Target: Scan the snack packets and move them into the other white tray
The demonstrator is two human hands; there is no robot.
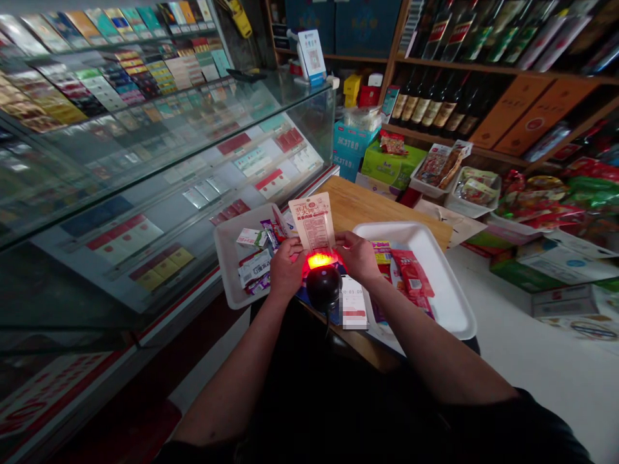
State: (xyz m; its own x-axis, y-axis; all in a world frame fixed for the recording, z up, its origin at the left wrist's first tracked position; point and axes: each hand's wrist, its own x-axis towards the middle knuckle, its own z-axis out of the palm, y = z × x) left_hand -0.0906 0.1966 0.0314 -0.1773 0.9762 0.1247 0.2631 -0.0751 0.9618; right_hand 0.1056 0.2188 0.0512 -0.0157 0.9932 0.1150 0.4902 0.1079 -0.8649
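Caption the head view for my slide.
Left hand and right hand hold a cream printed packet above a glowing black scanner.

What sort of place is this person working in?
Most likely a small convenience shop: a glass counter displaying what look like cigarette packs, shelves of bottled liquor, and a barcode scanner glowing red beneath a packet.
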